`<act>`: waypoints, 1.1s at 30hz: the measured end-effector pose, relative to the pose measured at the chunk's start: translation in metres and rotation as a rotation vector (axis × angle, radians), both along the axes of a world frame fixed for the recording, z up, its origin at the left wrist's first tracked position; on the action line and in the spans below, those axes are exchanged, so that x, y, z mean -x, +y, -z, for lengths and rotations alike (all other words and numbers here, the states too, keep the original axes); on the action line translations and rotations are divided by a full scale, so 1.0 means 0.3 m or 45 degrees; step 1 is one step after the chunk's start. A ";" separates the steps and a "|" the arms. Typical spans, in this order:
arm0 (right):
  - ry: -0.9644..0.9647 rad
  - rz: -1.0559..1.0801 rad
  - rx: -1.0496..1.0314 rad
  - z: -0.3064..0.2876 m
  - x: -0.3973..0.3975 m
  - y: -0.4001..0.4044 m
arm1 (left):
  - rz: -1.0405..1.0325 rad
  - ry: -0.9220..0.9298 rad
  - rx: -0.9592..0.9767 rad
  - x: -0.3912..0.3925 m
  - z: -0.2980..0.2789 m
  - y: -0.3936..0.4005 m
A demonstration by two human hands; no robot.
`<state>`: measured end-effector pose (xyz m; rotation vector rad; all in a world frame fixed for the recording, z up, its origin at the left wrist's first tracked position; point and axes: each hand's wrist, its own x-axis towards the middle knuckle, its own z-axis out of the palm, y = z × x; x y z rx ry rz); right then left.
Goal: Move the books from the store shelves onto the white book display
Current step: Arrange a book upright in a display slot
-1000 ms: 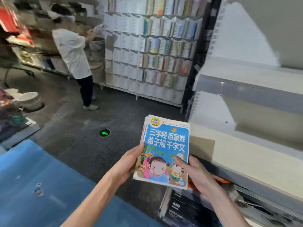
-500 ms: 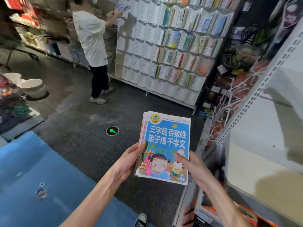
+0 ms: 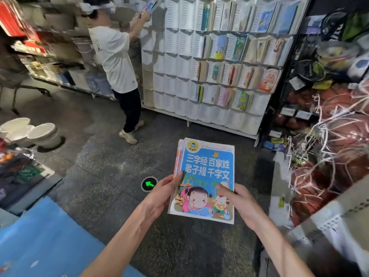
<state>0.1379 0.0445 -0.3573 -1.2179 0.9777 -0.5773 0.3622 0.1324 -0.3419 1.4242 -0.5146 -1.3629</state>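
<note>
The step in hand looks like the carry: a small stack of children's books (image 3: 203, 176) is held out in front of the person, over the dark floor (image 3: 111, 156) and well short of the white book display (image 3: 179, 62), which stands ahead across the aisle.

The left hand (image 3: 159, 196) grips the stack's left edge, thumb on the blue cover and fingers hidden beneath. The right hand (image 3: 238, 202) clamps the right edge the same way, thumb lying across the cartoon picture. So both grips are closed on the stack, and neither is free. The top cover faces up, tilted slightly toward the camera; how many books lie under it cannot be told, only that several edges show at the left.

On the display, the pockets toward its right side hold books, while many pockets on its left side show only white fronts. A second person in a white shirt (image 3: 111, 60) stands at the display's left end, reaching a book up to an upper pocket.

The next move, as I judge it, calls for walking to the display, then freeing one hand to slip single books into a vacant pocket, keeping clear of the other person.
</note>
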 end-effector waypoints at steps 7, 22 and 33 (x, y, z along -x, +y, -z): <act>0.088 0.164 -0.022 0.054 -0.249 -0.408 | 0.120 0.050 -0.019 -0.269 0.097 -0.472; 0.206 0.550 0.055 0.060 -0.473 -1.283 | 0.582 0.005 -0.003 -0.535 0.152 -1.629; 0.301 0.515 0.092 0.168 -0.345 -2.071 | 0.708 -0.218 0.031 -0.354 0.229 -2.464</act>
